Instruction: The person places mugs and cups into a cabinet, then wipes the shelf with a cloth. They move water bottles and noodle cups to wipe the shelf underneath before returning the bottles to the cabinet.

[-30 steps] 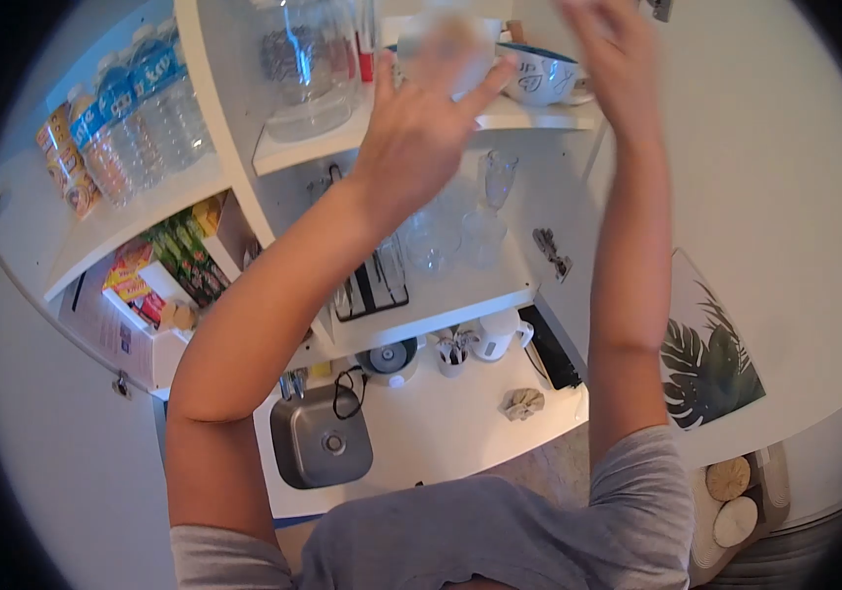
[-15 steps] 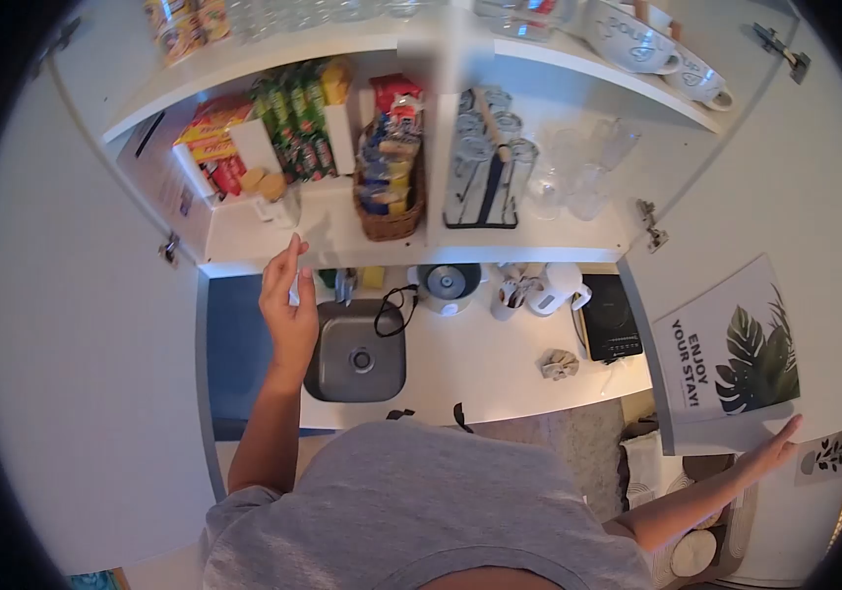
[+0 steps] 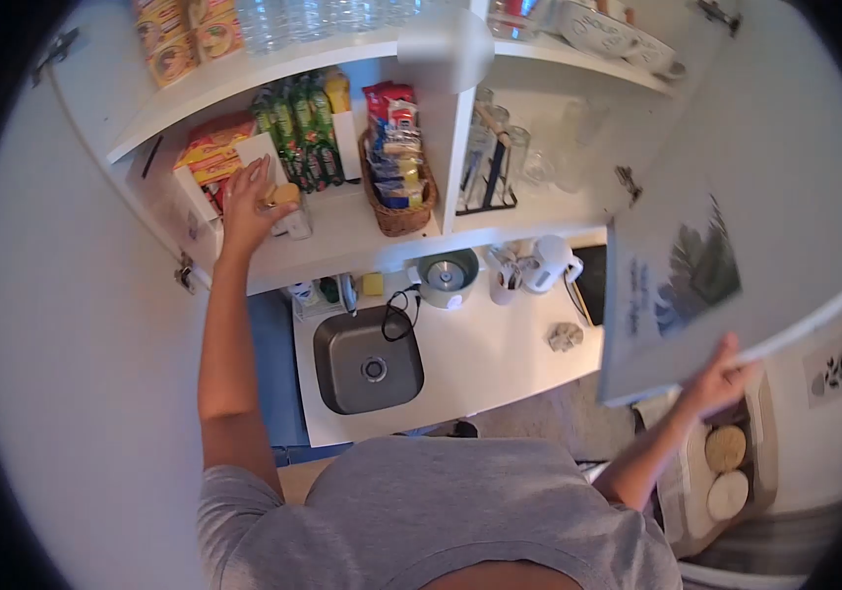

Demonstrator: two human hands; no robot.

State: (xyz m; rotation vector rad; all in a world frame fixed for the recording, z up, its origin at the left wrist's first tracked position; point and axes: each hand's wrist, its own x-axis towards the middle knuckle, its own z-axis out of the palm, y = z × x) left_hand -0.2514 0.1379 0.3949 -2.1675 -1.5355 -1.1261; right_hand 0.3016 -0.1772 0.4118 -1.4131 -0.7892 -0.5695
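Observation:
My left hand (image 3: 249, 205) is raised into the left half of the wall cabinet, at a small jar with a light wooden lid (image 3: 284, 194). Its fingers and thumb are spread around the lid area; the hand hides part of what stands there, and I cannot make out a firm hold. On the right, the white cabinet door (image 3: 785, 265) stands ajar, its leaf-print sign (image 3: 701, 261) blurred. My right hand (image 3: 718, 382) grips the lower edge of this door.
Beside my left hand are red-yellow packets (image 3: 216, 147), green bottles (image 3: 298, 128) and a wicker snack basket (image 3: 403, 202). A glass rack (image 3: 488, 172) stands in the right half. Below are a sink (image 3: 367, 388), a cooker (image 3: 446, 278) and a white kettle (image 3: 551, 265).
My left hand has moved up and left, from in front of the shelf to the lidded jar. My right hand has moved left and up, and the right door has swung inward.

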